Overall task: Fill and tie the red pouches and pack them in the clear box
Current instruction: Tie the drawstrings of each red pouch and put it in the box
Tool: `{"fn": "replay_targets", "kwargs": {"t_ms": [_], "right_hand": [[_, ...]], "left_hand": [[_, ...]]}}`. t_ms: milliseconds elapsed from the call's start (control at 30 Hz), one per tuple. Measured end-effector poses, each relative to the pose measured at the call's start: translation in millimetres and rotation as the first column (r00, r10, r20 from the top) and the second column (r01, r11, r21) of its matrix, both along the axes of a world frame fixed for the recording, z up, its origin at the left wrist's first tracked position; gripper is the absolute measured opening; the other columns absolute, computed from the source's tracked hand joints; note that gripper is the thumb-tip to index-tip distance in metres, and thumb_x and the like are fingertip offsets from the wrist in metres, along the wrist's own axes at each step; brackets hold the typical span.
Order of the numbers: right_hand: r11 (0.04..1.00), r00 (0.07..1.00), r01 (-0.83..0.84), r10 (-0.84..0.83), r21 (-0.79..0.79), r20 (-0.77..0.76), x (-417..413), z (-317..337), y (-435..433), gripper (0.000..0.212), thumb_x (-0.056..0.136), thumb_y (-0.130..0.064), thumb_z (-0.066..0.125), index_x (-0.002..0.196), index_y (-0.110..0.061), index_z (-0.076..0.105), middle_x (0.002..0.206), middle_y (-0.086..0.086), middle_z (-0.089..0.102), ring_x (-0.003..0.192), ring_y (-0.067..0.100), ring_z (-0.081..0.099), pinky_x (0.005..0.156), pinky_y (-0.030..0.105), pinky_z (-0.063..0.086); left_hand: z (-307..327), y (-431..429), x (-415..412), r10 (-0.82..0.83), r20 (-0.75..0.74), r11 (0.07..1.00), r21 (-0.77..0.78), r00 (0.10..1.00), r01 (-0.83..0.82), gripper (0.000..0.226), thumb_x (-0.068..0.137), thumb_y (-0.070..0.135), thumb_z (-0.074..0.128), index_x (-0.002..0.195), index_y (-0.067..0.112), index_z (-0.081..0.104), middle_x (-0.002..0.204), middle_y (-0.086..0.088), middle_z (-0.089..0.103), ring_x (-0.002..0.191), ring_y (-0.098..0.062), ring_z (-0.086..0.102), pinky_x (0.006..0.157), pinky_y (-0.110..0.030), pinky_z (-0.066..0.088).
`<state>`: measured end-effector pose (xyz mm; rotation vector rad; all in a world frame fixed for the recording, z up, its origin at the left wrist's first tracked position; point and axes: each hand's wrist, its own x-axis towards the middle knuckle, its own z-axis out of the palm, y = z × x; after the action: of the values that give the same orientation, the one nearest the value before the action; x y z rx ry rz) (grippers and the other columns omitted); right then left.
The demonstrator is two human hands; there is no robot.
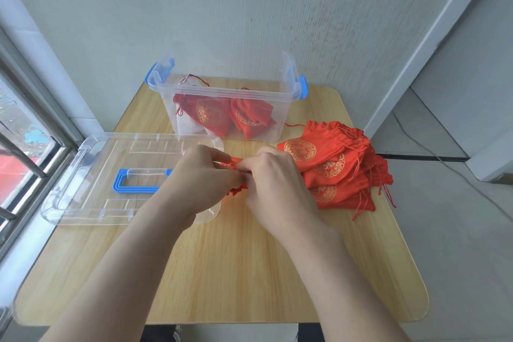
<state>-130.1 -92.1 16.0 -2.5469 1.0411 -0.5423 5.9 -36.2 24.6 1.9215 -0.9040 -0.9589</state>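
You had your left hand and right hand drawn together over the middle of the table, the fingers of both curled and pinching one red pouch between them. Only slivers of it showed above and below your knuckles, so I could not tell whether it was filled or which cord you had. Holding its neck close in front of you looked like the tying step. The box stood open at the back, a straight reach ahead, with two plump pouches lying inside near its front wall. Its lid lay flat on the left, out of the way, with your left forearm over its near corner. The pile of flat pouches sat just beside your right hand, handy for drawing the next one.
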Motion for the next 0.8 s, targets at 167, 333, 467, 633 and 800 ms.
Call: {"fn": "replay_targets", "kwargs": {"t_ms": [167, 333, 467, 633, 800], "right_hand": [[0.985, 0.984, 0.084, -0.106, 0.152, 0.141, 2, -3, -4, 0.021, 0.093, -0.005, 0.064, 0.092, -0.017, 0.081, 0.089, 0.000, 0.074, 0.088, 0.020, 0.065, 0.078, 0.036, 0.050], [0.955, 0.960, 0.117, -0.179, 0.272, 0.217, 2, -4, -6, 0.018, 0.094, -0.009, 0.067, 0.088, -0.017, 0.081, 0.081, -0.010, 0.076, 0.077, 0.010, 0.067, 0.068, 0.025, 0.049], [0.862, 0.928, 0.098, -0.259, 0.497, 0.267, 0, -8, -10, 0.013, 0.099, -0.020, 0.071, 0.091, -0.023, 0.081, 0.075, -0.014, 0.072, 0.068, -0.003, 0.062, 0.060, 0.012, 0.043], [0.431, 0.777, -0.181, -0.488, 0.884, 0.397, -1, -8, -13, 0.012, 0.101, -0.017, 0.072, 0.092, -0.014, 0.080, 0.068, -0.007, 0.048, 0.057, 0.008, 0.041, 0.058, 0.025, 0.035], [0.243, 0.684, -0.357, -0.590, 0.902, 0.430, -1, -2, -15, 0.006, 0.102, -0.005, 0.067, 0.100, -0.003, 0.072, 0.071, -0.003, 0.049, 0.057, 0.008, 0.032, 0.049, 0.021, 0.026]], "left_hand": [[-3, 0, -5, 0.050, 0.145, 0.996, -0.081, 0.988, -0.038, 0.030, 0.079, 0.020, 0.081, 0.109, 0.024, 0.077, 0.078, 0.008, 0.077, 0.082, -0.009, 0.074, 0.082, -0.036, 0.062], [0, 2, -12, 0.164, 0.222, 0.971, -0.209, 0.961, -0.117, 0.026, 0.073, 0.012, 0.083, 0.094, 0.025, 0.077, 0.081, 0.008, 0.077, 0.073, -0.001, 0.074, 0.075, -0.026, 0.059], [1, 2, -7, 0.163, 0.172, 0.961, -0.251, 0.972, -0.116, 0.031, 0.075, 0.001, 0.087, 0.092, 0.023, 0.074, 0.085, 0.009, 0.079, 0.076, -0.001, 0.076, 0.079, -0.028, 0.062], [3, 3, -4, 0.139, 0.189, 0.944, -0.323, 0.972, -0.072, 0.026, 0.076, 0.003, 0.091, 0.084, 0.020, 0.074, 0.088, 0.010, 0.080, 0.082, -0.003, 0.077, 0.079, -0.034, 0.063], [2, 2, -4, 0.112, 0.167, 0.946, -0.319, 0.980, -0.054, 0.014, 0.081, 0.011, 0.090, 0.084, 0.021, 0.080, 0.079, 0.012, 0.080, 0.078, 0.001, 0.076, 0.076, -0.022, 0.062]]}}
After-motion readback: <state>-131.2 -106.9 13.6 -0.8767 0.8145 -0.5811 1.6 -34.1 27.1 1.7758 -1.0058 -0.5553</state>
